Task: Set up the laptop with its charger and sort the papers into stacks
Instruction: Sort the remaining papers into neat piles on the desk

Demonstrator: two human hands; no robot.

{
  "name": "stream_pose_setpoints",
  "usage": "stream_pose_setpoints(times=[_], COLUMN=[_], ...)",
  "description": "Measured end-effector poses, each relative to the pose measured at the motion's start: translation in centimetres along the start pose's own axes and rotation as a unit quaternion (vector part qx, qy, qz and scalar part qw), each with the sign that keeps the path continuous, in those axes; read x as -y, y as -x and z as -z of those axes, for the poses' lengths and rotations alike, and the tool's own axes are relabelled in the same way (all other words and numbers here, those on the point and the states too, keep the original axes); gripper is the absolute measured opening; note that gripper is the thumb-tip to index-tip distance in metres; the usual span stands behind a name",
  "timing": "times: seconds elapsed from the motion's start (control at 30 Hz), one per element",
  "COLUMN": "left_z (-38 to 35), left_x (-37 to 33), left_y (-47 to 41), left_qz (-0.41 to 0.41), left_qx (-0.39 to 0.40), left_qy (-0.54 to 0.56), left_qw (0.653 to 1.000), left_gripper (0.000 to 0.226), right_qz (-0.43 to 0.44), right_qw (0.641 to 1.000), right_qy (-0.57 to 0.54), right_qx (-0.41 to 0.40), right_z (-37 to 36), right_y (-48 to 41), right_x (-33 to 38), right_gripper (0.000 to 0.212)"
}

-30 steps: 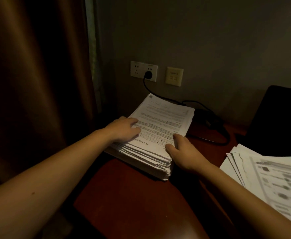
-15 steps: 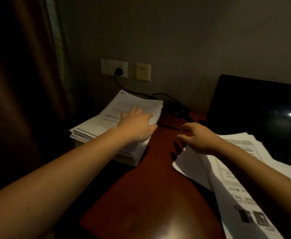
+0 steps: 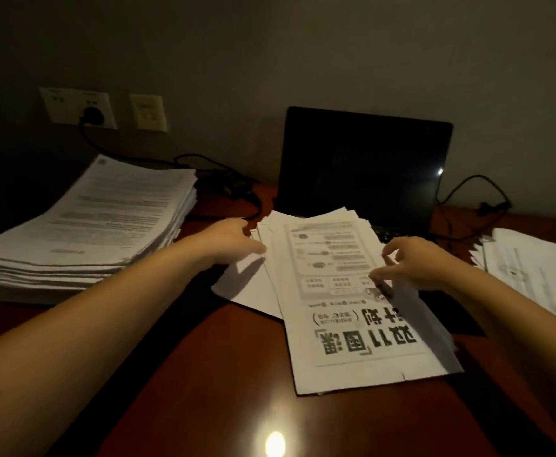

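Papers in a tall stack [image 3: 98,222] sit at the left end of the dark red desk [image 3: 204,374], squared up, printed side up. Behind the stack, a wall socket [image 3: 68,103] carries a black plug [image 3: 93,115], with a second wall plate [image 3: 148,112] just beside it. The charger cable [image 3: 204,166] runs down from the plug, passes behind the stack's far corner and loops on the desk toward the laptop.

The left hand [image 3: 233,242] lies at the left edge of the loose pile [image 3: 329,291] in the middle of the desk. Its fingers reach forward, loosely straight, and the thumb points across onto the sheets. It touches the edge but has nothing gripped.

The loose pile is fanned and uneven. Its top sheet [image 3: 352,344] bears large bold print that reads upside down from here. The pile's far end lies over the base of the laptop [image 3: 362,166], which stands open against the wall with its screen dark.

The right hand [image 3: 415,258] is at the pile's right edge, fingers curled like a claw with the tips on the top sheet. I cannot tell whether it pinches any sheets or only presses them.

A thin cable [image 3: 481,192] loops on the desk to the right of the laptop. A third pile [image 3: 534,268] of papers lies at the far right, apart from the middle one.
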State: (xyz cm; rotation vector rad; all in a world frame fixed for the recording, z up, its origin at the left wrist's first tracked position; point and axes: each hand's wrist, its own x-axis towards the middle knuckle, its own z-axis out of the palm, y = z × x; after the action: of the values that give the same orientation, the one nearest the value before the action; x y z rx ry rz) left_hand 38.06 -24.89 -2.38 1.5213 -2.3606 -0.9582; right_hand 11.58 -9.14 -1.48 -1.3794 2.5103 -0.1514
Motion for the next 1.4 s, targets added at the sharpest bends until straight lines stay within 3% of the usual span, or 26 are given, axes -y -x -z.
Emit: stream_pose_setpoints(times=[0.13,0.27,0.5,0.6,0.73,0.83,1.0,1.13,1.23,1.33,1.4], left_z=[-0.7,-1.1,-1.3,-1.0,-1.2,-1.6,-0.6,-0.6,-0.6,-0.7,-0.9], left_x=[-0.4,-0.6,-1.0,-0.9,-1.6,-1.8,-0.5,0.5,1.0,1.2,1.3], left_y=[-1.0,-1.6,-1.5,-1.4,-1.4,-1.2,-0.3,0.0,-0.3,-0.5,-0.6], left_qz=[0.056,0.084,0.044,0.022,-0.003,-0.029,-0.080,-0.067,-0.043,-0.046,-0.050], left_qx=[-0.014,-0.008,-0.021,-0.020,0.072,0.060,0.039,-0.003,-0.012,-0.011,-0.036], left_qy=[0.100,0.174,0.227,0.274,0.243,0.219,0.289,0.408,0.526,0.550,0.525], left_qw=[0.993,0.981,0.973,0.961,0.967,0.973,0.953,0.911,0.849,0.834,0.849], left_gripper=[0.089,0.048,0.012,0.015,0.024,0.027,0.025,0.024,0.023,0.025,0.041], right_qz=[-0.016,0.016,0.103,0.117,0.135,0.133,0.063,0.041,0.036,0.068,0.086], right_qw=[1.000,0.998,0.989,0.991,0.987,0.977,0.961,0.909,0.873,0.877,0.888], right_qy=[-0.004,-0.057,-0.104,-0.065,-0.091,-0.164,-0.254,-0.396,-0.485,-0.475,-0.451], right_qx=[0.000,0.012,0.031,0.002,-0.003,-0.011,-0.090,-0.122,-0.048,0.010,-0.003], right_z=[-0.1,-0.6,-1.2,-1.6,-2.4,-2.3,-1.2,0.2,1.1,1.7,2.0], right_y=[0.1,-0.2,0.0,-0.2,-0.4,-0.5,-0.9,-1.0,-0.5,0.5,0.7], right_x=[-0.7,-0.6,-0.2,0.0,0.3,0.2,-1.6,-2.5,-2.4,-1.5,-1.1], right_gripper=[0.084,0.081,0.072,0.076,0.075,0.086,0.102,0.089,0.077,0.041,0.028])
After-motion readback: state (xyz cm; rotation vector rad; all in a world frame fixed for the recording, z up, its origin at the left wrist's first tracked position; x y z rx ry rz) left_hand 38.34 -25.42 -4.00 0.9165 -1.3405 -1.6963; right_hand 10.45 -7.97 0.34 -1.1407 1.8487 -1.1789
